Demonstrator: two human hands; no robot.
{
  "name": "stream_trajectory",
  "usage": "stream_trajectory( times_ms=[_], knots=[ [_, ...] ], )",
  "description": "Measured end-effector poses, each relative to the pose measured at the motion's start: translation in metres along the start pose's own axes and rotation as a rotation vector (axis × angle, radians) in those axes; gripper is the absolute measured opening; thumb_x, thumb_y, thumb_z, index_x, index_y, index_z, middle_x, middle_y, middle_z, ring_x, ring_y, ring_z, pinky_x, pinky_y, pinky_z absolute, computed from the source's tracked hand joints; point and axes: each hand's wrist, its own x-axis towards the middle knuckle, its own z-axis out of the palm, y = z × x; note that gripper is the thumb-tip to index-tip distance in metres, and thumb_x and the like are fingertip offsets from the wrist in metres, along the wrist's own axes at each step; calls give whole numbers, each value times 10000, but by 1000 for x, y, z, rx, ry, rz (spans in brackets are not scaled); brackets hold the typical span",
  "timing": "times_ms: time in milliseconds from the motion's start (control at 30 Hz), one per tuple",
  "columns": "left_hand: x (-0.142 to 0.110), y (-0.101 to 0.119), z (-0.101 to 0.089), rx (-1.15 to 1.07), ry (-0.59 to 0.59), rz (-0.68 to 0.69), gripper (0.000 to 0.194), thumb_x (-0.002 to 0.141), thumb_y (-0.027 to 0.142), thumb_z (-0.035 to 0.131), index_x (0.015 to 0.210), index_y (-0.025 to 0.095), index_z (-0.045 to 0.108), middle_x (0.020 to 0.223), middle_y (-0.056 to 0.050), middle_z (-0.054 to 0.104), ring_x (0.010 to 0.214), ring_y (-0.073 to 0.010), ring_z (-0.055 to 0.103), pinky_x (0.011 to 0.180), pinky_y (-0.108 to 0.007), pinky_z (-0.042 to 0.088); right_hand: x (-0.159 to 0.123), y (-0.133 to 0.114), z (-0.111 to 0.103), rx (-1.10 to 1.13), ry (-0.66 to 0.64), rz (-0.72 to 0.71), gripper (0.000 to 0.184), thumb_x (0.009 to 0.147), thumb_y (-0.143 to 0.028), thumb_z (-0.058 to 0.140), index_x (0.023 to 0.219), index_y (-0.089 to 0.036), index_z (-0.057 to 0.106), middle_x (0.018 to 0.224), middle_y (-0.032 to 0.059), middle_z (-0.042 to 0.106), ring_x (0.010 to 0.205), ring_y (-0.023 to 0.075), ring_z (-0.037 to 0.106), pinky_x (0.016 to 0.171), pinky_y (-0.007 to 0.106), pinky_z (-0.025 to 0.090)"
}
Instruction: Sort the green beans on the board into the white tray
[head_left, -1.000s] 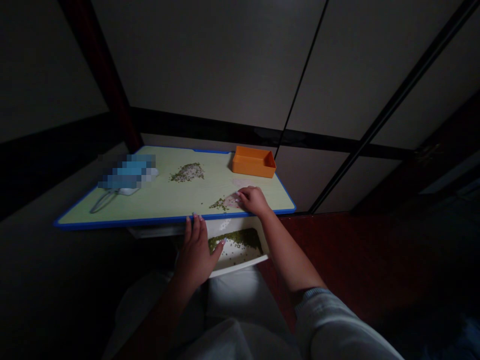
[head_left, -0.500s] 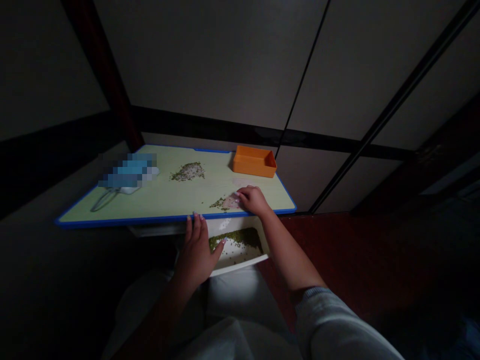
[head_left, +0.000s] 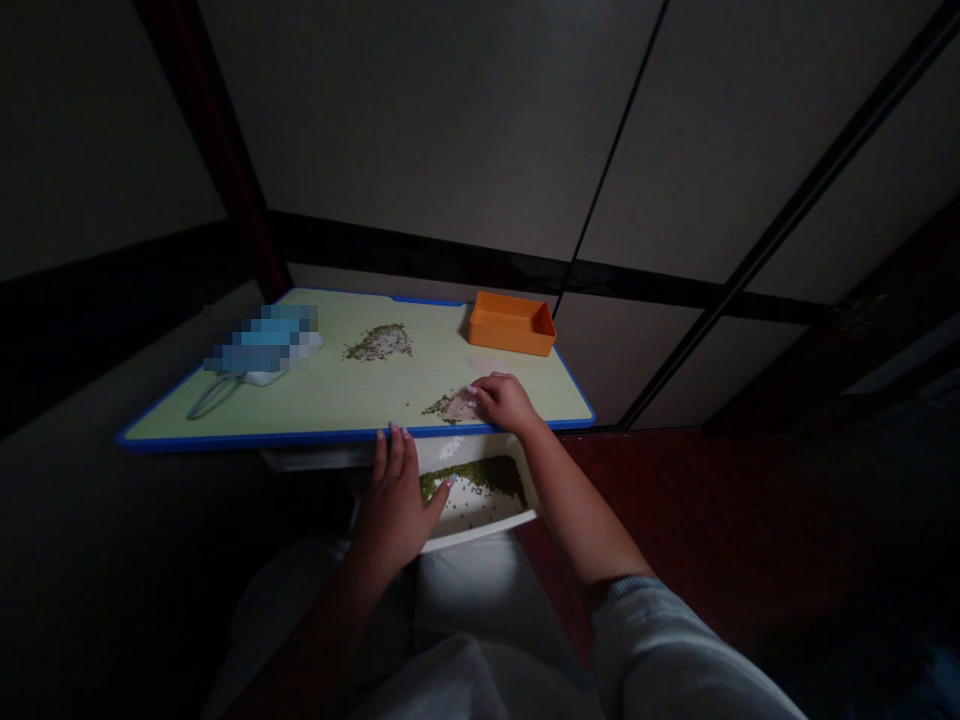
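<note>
As the right hand [head_left: 506, 403] rests, mung beans [head_left: 437, 407] lie just beside it

right hand [head_left: 506, 403] | slid slightly left across cutting board [head_left: 337, 400] | closer to mung beans [head_left: 436, 406]

Pale green blue-rimmed plastic board [head_left: 322, 400] lay beyond white plastic bin [head_left: 480, 535]; orange rectangular plastic tray [head_left: 512, 325] sat far right on board, green bean heap [head_left: 375, 343] left of it.
</note>
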Motion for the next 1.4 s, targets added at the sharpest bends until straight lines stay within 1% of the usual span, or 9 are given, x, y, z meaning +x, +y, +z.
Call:
stream_trajectory(
  times_ms=[133,333,533,767,967,1200,1400],
  knots=[
    [0,0,1,-11,18,-12,804,828,510,473,1421,15,250,1513,-256,237,1427,-378,89,1110,-539,268,1,-1,1,-22,1,17,261,924,-260,471,966,-181,716,881,62,709,822,163,578,782,257,371],
    [1,2,-1,3,-4,-14,810,833,511,461,1404,-29,265,1506,-277,231,1425,-385,83,1111,-532,271,1,1,3,-68,15,41,274,930,-268,456,951,-180,714,874,63,708,826,164,580,780,258,365],
    [0,1,1,-4,14,-19,802,820,496,493,1416,12,261,1511,-254,244,1426,-377,93,1110,-538,273,1,2,3,-113,18,73,277,933,-270,453,950,-177,713,893,76,708,833,172,590,781,271,356],
    [0,1,1,-4,3,-18,812,830,522,467,1411,-6,261,1511,-268,229,1426,-383,82,1112,-532,268,3,-1,4,-124,31,92,270,930,-269,459,962,-181,712,899,76,707,841,172,592,779,266,360],
    [1,2,0,-4,12,-20,799,825,518,471,1405,3,278,1508,-257,250,1427,-378,94,1114,-525,267,5,-2,7,-82,14,56,274,932,-268,449,947,-185,710,880,69,704,832,168,585,771,259,361],
    [1,2,-1,1,-10,-14,808,826,506,474,1394,-35,280,1503,-277,243,1427,-384,76,1118,-521,258,3,-1,7,-42,22,-5,265,924,-257,457,920,-179,711,843,59,700,794,163,577,756,258,364],
    [0,2,0,2,-4,-7,808,832,514,466,1399,-27,272,1502,-277,243,1427,-381,78,1110,-526,273,5,0,11,-55,42,-2,264,923,-261,464,919,-169,711,863,70,707,805,169,581,762,261,364]
  ],
)
